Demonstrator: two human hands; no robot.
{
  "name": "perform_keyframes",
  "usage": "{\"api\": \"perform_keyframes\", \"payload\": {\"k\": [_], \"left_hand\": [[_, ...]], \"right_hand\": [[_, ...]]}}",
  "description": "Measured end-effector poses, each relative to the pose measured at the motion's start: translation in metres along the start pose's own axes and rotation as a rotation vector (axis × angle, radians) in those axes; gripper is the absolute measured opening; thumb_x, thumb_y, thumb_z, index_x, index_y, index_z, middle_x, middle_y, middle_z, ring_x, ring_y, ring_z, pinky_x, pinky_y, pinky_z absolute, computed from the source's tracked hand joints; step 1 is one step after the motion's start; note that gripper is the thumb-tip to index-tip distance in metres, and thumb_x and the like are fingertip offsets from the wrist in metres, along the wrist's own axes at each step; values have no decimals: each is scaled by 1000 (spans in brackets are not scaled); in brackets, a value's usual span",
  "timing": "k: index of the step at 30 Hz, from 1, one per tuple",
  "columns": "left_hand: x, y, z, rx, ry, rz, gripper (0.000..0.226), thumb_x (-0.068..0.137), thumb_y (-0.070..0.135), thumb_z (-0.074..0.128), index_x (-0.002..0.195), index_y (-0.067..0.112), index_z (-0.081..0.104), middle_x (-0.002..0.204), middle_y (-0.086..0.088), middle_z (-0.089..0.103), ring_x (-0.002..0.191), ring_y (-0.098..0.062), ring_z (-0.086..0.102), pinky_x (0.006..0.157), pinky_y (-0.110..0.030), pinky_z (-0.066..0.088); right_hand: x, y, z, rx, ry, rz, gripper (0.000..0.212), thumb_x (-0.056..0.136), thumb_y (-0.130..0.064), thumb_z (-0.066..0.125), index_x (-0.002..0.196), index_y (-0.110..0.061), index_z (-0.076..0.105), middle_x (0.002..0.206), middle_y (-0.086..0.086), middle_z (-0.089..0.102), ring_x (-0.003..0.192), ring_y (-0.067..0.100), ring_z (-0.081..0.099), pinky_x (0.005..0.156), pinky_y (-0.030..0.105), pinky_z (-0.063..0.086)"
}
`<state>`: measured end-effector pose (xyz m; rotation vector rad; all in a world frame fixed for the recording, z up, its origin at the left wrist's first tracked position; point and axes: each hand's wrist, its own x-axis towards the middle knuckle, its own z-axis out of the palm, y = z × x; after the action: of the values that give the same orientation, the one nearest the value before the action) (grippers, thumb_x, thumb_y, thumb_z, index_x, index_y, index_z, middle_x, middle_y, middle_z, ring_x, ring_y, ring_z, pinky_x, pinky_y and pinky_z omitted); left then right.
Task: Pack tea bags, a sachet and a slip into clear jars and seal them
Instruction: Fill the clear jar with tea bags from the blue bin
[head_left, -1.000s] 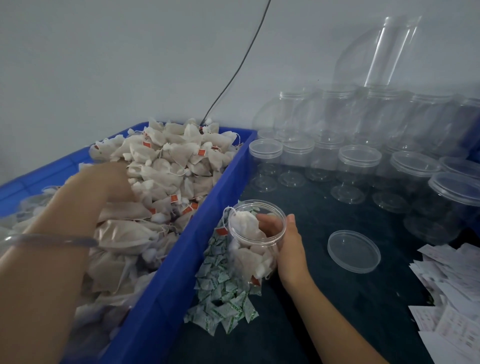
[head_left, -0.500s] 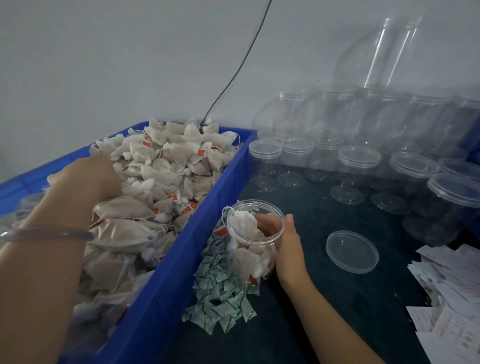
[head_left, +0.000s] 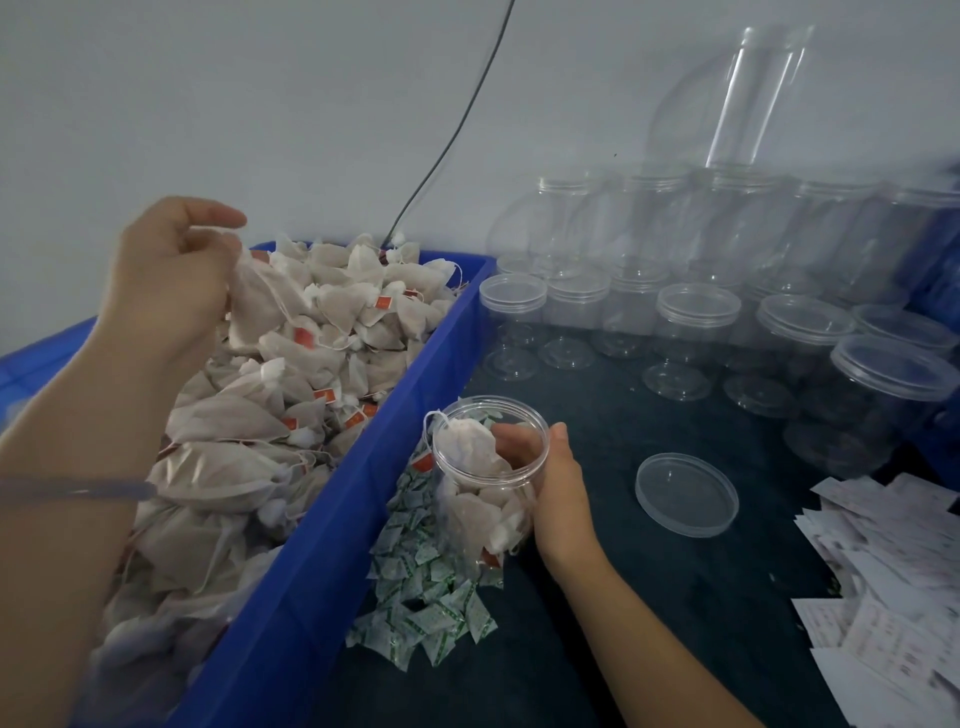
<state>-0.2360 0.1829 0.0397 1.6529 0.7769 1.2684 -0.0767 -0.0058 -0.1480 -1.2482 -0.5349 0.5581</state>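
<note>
My left hand (head_left: 166, 280) is raised over the blue bin (head_left: 332, 525) and pinches a tea bag (head_left: 260, 306) that hangs above the heap of tea bags (head_left: 322, 364). My right hand (head_left: 558, 488) grips an open clear jar (head_left: 488, 478), tilted toward the bin and partly filled with tea bags. A pile of green-and-white sachets (head_left: 426, 592) lies beside the bin, under the jar. The jar's loose lid (head_left: 685, 493) rests on the dark table to the right. Paper slips (head_left: 883, 587) are stacked at the right edge.
Several lidded empty clear jars (head_left: 696, 332) stand in rows at the back right, with more stacked behind them against the wall. A black cable (head_left: 447, 135) runs down the wall into the bin's far corner. A clear bangle (head_left: 78, 491) sits on my left wrist.
My left hand has risen out of the heap and lifted a tea bag up and back. The right hand and jar have stayed in place.
</note>
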Motion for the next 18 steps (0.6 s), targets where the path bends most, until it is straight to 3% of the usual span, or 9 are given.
{"api": "perform_keyframes", "payload": {"k": [3, 5, 9, 13, 15, 18], "left_hand": [[-20, 16, 20, -315, -38, -44, 33, 93, -7, 44, 85, 23, 56, 69, 7, 53, 70, -11, 63, 61, -25, 52], [-39, 22, 41, -369, -152, -55, 33, 95, -8, 43, 83, 20, 56, 69, 5, 53, 61, -7, 57, 48, -17, 45], [-78, 19, 77, 3, -476, 173, 33, 93, -6, 49, 82, 23, 58, 80, 5, 59, 69, -3, 63, 63, -17, 52], [-93, 4, 89, 523, -756, 389, 22, 87, 8, 64, 86, 29, 60, 88, 15, 56, 81, 1, 55, 74, -14, 41], [-94, 4, 90, 582, -798, 451, 18, 84, 11, 68, 87, 27, 63, 88, 15, 55, 83, 2, 54, 74, -13, 38], [-96, 8, 92, 530, -795, 517, 11, 81, 13, 72, 87, 20, 68, 89, 10, 60, 84, -4, 58, 78, -16, 44]], "right_hand": [[-1, -2, -1, -21, 0, 0, 61, 104, -42, 19, 105, -10, 70, 100, -2, 75, 96, 8, 70, 77, 16, 51], [-1, 0, -2, -25, -3, -14, 59, 104, -41, 20, 103, -12, 71, 97, -6, 75, 93, 3, 69, 70, 10, 50], [-2, -2, -2, -23, 10, -27, 61, 105, -41, 19, 102, -11, 71, 96, -2, 76, 93, 8, 71, 72, 12, 51], [-7, -5, 4, 47, 31, -55, 68, 103, -49, 20, 105, -3, 70, 101, 12, 74, 101, 24, 68, 92, 37, 52], [-8, -5, 7, 92, 44, -58, 70, 94, -56, 24, 103, -6, 71, 102, 14, 73, 103, 28, 68, 95, 42, 50], [-8, -6, 8, 114, 33, -53, 64, 89, -57, 27, 93, -16, 76, 101, 12, 74, 102, 25, 69, 90, 36, 51]]}}
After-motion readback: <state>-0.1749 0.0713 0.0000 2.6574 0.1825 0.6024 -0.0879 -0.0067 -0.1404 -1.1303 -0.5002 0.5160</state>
